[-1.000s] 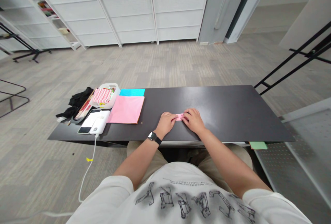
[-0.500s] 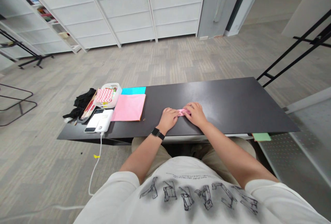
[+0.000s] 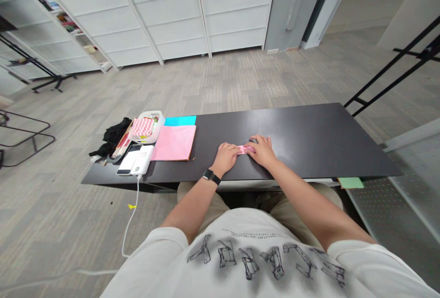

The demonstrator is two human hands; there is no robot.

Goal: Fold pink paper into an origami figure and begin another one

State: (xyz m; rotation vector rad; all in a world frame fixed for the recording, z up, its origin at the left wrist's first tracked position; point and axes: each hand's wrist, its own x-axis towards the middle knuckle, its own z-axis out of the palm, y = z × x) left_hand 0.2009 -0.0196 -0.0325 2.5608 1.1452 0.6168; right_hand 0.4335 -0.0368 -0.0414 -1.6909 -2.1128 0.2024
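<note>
A small strip of folded pink paper [image 3: 242,150] lies near the front edge of the dark table. My left hand [image 3: 226,157], with a black watch on its wrist, presses the strip's left end with fingers closed together. At the right end, my right hand [image 3: 262,152] holds the paper between thumb and fingers, with a gap showing under its raised fingers. Both palms hide part of the strip. To the left of my hands is a stack of pink paper sheets [image 3: 174,143], with a blue sheet [image 3: 180,120] sticking out behind it.
A white basket [image 3: 158,129] holding a pink zigzag-patterned item stands at the table's left end. In front of it lie a white power bank [image 3: 141,161] with a cable and a phone [image 3: 128,160]. Black cloth [image 3: 115,134] is beside them. Green paper [image 3: 350,182] juts out below the right front edge.
Some fingers of my right hand have lifted and spread a little, while it stays at the paper. My left hand keeps its place on the strip. The view has shifted slightly.
</note>
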